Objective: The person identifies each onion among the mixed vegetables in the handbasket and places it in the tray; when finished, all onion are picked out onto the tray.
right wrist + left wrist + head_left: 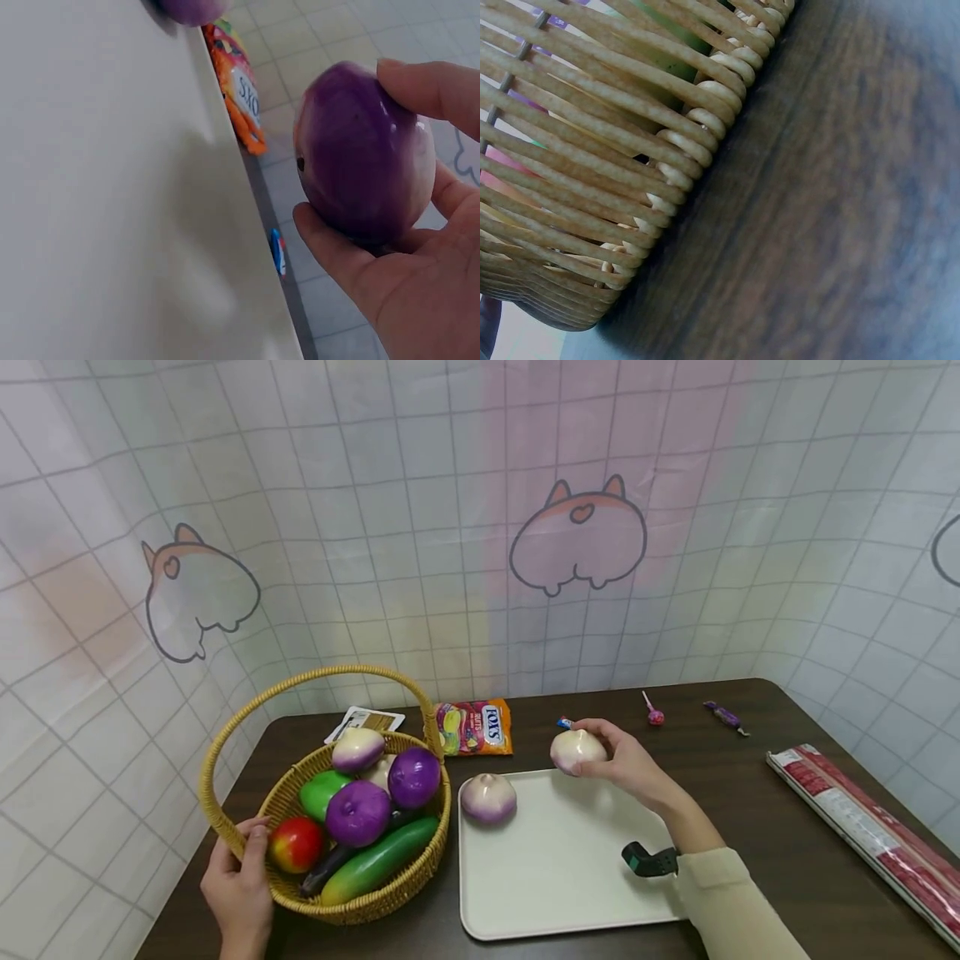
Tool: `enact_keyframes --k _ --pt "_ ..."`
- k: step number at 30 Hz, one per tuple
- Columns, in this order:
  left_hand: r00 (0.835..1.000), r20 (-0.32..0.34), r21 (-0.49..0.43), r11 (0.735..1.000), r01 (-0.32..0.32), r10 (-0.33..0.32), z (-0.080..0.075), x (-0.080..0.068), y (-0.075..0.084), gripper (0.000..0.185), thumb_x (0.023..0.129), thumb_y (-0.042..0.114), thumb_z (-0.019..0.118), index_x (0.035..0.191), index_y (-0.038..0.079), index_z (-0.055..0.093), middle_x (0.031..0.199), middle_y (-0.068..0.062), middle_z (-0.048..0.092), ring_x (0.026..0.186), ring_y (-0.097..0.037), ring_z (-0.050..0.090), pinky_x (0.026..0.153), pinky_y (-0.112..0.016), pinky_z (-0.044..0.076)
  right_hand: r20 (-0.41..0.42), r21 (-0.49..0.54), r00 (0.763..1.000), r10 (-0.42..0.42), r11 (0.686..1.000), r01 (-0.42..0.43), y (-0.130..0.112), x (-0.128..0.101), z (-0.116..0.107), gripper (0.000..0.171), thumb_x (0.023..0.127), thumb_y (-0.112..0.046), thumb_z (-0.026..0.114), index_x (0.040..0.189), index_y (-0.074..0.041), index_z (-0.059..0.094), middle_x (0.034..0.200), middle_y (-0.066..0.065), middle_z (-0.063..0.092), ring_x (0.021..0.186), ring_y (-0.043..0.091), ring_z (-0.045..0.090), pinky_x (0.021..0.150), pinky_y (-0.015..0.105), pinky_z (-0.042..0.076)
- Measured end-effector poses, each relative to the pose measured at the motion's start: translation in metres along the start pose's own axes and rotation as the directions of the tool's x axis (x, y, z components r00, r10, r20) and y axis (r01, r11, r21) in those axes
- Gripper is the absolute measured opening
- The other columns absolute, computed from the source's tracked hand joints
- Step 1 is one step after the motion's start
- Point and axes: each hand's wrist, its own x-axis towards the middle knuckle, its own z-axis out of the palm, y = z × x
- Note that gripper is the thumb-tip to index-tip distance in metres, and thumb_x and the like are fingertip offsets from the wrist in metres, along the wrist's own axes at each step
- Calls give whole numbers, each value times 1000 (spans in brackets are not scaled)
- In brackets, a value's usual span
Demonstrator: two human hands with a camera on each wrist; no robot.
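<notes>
Dark table point(750, 793): produce-filled basket point(420, 868), one-onion tray point(562, 877)

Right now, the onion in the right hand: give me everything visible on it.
The onion is a smooth, glossy toy-looking bulb, purple on one side fading to white, with a small dark hole at one end visible in the wrist view. The right hand holds it between thumb and fingers, at the far edge of the white tray. Whether it touches the tray cannot be told. It looks intact.
</notes>
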Motion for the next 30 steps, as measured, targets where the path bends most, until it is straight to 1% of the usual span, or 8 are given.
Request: enact_keyframes --k 4,9,13,16,24,26,30 --pt "1000 2 26 1000 4 -4 -1 -1 2 20 95 10 63 103 -7 68 91 13 68 84 -1 59 78 -12 41 42 -35 999 17 999 -15 4 -1 2 60 81 -14 79 133 -7 51 135 16 51 112 31 51 94 37 43" --pt "1000 0 38 999 6 -6 -1 -2 2 20 95 11 63 103 -7 69 91 13 68 85 -1 59 78 -12 40 103 -86 995 3 996 6 7 -2 5 58 80 -16 80 131 -8 53 133 15 53 112 30 53 94 39 44" --pt "1000 0 27 1000 6 -6 -1 -1 1 19 95 10 63 104 -7 69 90 15 67 85 -1 58 78 -12 40 140 -109 990 -3 994 18 11 0 9 63 79 -18 81 134 -8 52 138 13 51 117 29 52 96 40 43" --pt "1000 -1 23 1000 4 -4 -1 0 1 19 95 10 63 104 -7 69 91 14 67 85 -1 58 78 -12 40 157 -117 988 1 993 17 14 1 12 66 79 -20 81 136 -8 50 137 11 52 118 28 51 97 41 42" --pt "1000 -2 47 999 26 -26 0 -1 2 21 96 13 62 103 -6 69 95 -1 70 87 -3 58 78 -13 41 183 -109 983 -12 993 33 17 2 20 68 78 -20 82 137 -5 50 134 9 56 115 26 52 99 43 40" --pt "1000 -3 44 999 30 -30 0 -1 2 21 96 14 63 102 -6 69 94 1 70 87 -3 58 77 -13 41 187 -108 982 -13 994 33 17 2 22 69 78 -20 82 137 -5 50 134 10 56 115 26 52 98 43 40" --pt "999 -9 47 998 32 -32 0 -1 2 21 96 13 63 102 -6 69 91 10 68 84 -3 58 76 -13 41 201 -124 980 -12 992 38 19 2 24 71 77 -22 83 138 -5 50 135 9 55 116 27 51 96 43 40"
